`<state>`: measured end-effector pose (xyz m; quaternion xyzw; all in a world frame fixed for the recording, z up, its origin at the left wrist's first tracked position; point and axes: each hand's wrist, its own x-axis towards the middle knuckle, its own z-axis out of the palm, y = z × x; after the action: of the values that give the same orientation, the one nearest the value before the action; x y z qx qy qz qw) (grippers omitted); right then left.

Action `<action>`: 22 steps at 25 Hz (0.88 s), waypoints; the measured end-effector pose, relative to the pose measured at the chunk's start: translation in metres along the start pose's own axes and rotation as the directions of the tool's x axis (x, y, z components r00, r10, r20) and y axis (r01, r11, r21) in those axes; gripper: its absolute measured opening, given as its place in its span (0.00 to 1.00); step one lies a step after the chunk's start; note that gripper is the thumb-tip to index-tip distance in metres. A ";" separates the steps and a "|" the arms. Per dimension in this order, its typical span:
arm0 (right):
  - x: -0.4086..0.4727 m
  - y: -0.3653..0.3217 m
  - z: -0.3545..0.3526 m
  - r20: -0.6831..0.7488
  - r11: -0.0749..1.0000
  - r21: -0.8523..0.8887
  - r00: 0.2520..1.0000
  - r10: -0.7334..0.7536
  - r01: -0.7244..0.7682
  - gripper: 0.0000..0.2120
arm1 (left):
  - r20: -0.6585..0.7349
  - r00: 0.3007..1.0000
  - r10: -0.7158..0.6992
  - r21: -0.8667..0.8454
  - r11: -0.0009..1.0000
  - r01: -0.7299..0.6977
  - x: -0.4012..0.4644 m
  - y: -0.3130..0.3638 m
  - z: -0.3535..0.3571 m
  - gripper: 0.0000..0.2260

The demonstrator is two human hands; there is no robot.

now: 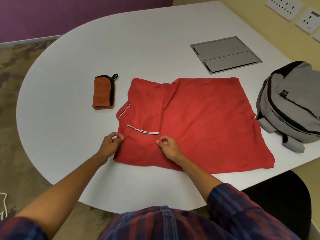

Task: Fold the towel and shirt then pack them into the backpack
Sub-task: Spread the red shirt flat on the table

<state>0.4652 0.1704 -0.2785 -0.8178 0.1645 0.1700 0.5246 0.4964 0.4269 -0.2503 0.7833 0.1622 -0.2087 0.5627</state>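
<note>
A red shirt (199, 118) lies partly folded on the white table (138, 49), its sleeve with striped trim turned onto the body. My left hand (111, 142) pinches the shirt's left edge near the sleeve. My right hand (167, 144) pinches the fabric just below the striped trim. A small orange towel (103, 93) with black edging lies folded to the left of the shirt. A grey backpack (290, 104) lies at the right, touching the shirt's right edge; I cannot tell whether it is unzipped.
A grey cable hatch (226, 54) is set flush in the table behind the shirt. Wall sockets (294, 9) are at the far right. A black chair (280, 196) stands at the near right edge. Carpet lies to the left.
</note>
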 end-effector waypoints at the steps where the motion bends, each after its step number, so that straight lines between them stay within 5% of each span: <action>1: 0.002 0.001 0.001 0.000 0.999 -0.005 0.999 0.052 -0.052 0.14 | -0.028 0.998 -0.054 0.012 0.998 0.054 0.003 -0.004 0.006 0.05; 4: 0.004 0.008 -0.001 0.013 0.990 -0.097 0.995 0.101 -0.100 0.16 | -0.072 0.986 -0.152 0.179 0.970 0.163 0.000 -0.016 0.015 0.16; 9: -0.012 0.016 -0.005 0.119 0.923 -0.382 0.988 0.097 -0.045 0.08 | 0.006 0.998 -0.058 0.501 0.864 0.047 -0.010 -0.034 0.008 0.12; 17: -0.029 0.015 0.009 0.217 0.871 -0.490 0.974 0.069 0.048 0.09 | -0.018 0.985 -0.169 0.568 0.809 0.150 -0.016 -0.041 -0.013 0.10; 22: -0.003 0.000 -0.007 -0.006 0.881 -0.463 0.993 -0.114 0.098 0.15 | -0.217 0.967 0.131 0.617 0.787 0.032 0.008 -0.007 -0.018 0.16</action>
<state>0.4632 0.1643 -0.2738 -0.9295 0.0831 0.1617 0.3209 0.5023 0.4467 -0.2553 0.9474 0.1336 -0.1355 0.2574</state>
